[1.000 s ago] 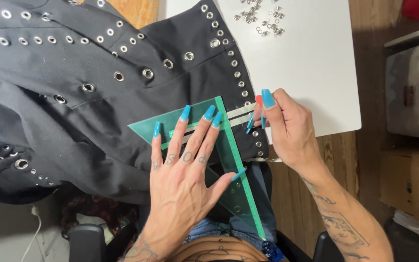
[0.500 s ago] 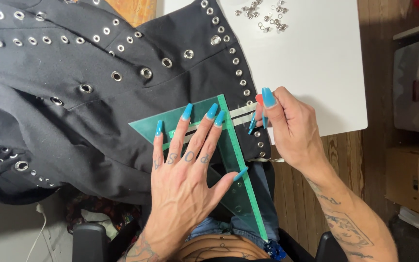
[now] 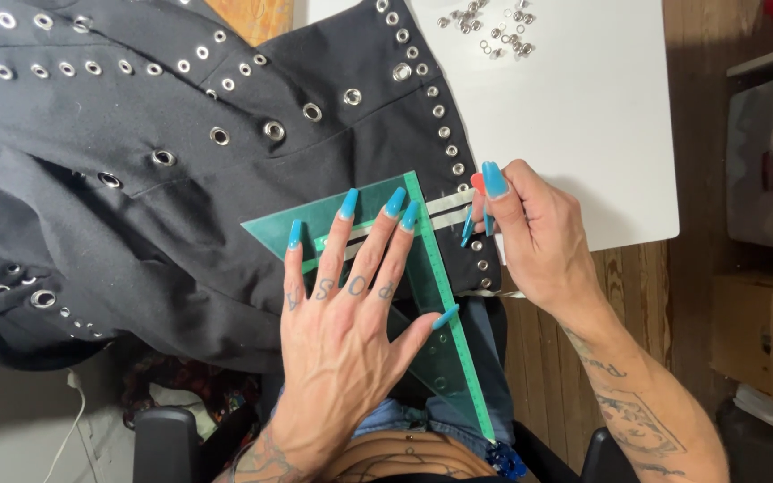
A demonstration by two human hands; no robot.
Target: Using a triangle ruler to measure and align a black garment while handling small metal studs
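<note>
A white bench (image 3: 601,134) stands over a wooden floor, and a black garment (image 3: 136,206) full of metal eyelets lies across it and hangs toward my lap. On the garment's right edge rests a green triangle ruler (image 3: 431,295). My left hand (image 3: 342,331) lies flat and open on the ruler, fingers spread, pressing it down. My right hand (image 3: 539,233), just right of the ruler, pinches a small reddish marker, probably chalk (image 3: 478,182), at the ruler's long edge. Loose eyelets (image 3: 489,22) lie well above the ruler. I think the ruler can slide on the soft cloth if my pressure weakens, and then the line would be crooked.
</note>
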